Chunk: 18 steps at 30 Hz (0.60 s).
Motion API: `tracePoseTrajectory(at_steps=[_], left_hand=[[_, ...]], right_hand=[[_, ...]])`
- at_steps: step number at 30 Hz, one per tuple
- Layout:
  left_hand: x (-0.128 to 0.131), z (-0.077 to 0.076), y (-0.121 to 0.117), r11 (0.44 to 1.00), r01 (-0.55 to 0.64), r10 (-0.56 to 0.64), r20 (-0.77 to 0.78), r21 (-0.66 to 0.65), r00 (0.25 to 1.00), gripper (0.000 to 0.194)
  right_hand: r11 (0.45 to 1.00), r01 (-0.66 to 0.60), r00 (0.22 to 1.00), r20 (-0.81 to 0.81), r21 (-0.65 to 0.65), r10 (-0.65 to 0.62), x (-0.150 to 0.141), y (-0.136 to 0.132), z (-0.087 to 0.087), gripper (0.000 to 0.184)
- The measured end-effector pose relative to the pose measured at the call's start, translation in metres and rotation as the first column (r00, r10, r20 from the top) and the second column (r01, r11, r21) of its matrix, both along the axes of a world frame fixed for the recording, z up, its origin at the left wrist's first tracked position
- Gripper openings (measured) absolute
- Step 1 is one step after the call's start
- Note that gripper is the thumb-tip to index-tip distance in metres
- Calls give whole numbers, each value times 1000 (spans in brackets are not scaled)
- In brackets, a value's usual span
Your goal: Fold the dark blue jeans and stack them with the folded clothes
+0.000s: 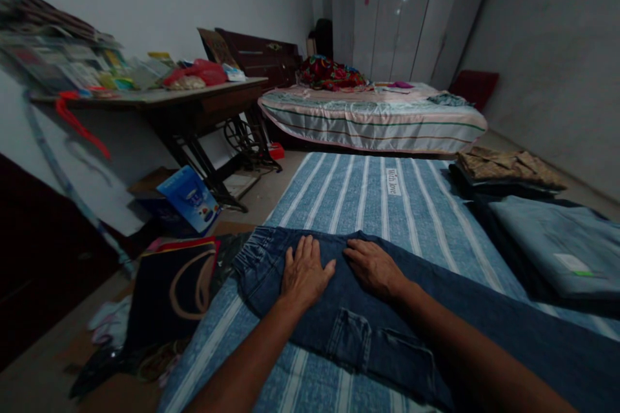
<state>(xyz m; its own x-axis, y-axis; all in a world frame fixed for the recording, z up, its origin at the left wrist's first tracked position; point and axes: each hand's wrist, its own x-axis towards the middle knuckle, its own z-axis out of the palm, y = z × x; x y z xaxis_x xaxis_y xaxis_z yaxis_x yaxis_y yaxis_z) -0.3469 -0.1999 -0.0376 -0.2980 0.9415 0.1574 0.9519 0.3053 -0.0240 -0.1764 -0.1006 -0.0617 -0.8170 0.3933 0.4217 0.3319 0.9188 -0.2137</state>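
A pair of dark blue jeans (320, 297) lies lengthwise across a blue-and-white striped cloth (334, 190), its gathered elastic waistband at the left and its legs running off to the right. My left hand (305, 274) rests flat on the upper part of the jeans, fingers spread. To its right, my right hand (375, 264) lies on the denim near the far edge, fingers stretched and slightly bent. Neither hand grips anything. A pocket with pale stitched seams shows below and between my forearms. Part of the legs is hidden under my right forearm.
Folded grey-blue trousers (557, 245) and a brown patterned stack (513, 168) sit at the right. On the left are a dark bag (165, 297), a blue box (188, 200) and a cluttered sewing-machine table (208, 93). A bed (378, 119) stands beyond, before a wardrobe (382, 26).
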Motion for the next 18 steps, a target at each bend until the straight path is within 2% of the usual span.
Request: tracePoseTrajectory(at_steps=[7, 13, 18], left_hand=[[2, 8, -2, 1000, -4, 5, -28, 19, 1000, 58], [1, 2, 1, 997, -44, 45, 20, -68, 999, 69], [2, 3, 1, 995, -66, 68, 26, -81, 997, 75]], right_hand=[[1000, 4, 1000, 17, -1, -4, 0, 0, 1, 33], [1000, -1, 1000, 12, -10, 1, 0, 0, 1, 33], [1000, 5, 1000, 22, 1, -5, 0, -1, 2, 32]])
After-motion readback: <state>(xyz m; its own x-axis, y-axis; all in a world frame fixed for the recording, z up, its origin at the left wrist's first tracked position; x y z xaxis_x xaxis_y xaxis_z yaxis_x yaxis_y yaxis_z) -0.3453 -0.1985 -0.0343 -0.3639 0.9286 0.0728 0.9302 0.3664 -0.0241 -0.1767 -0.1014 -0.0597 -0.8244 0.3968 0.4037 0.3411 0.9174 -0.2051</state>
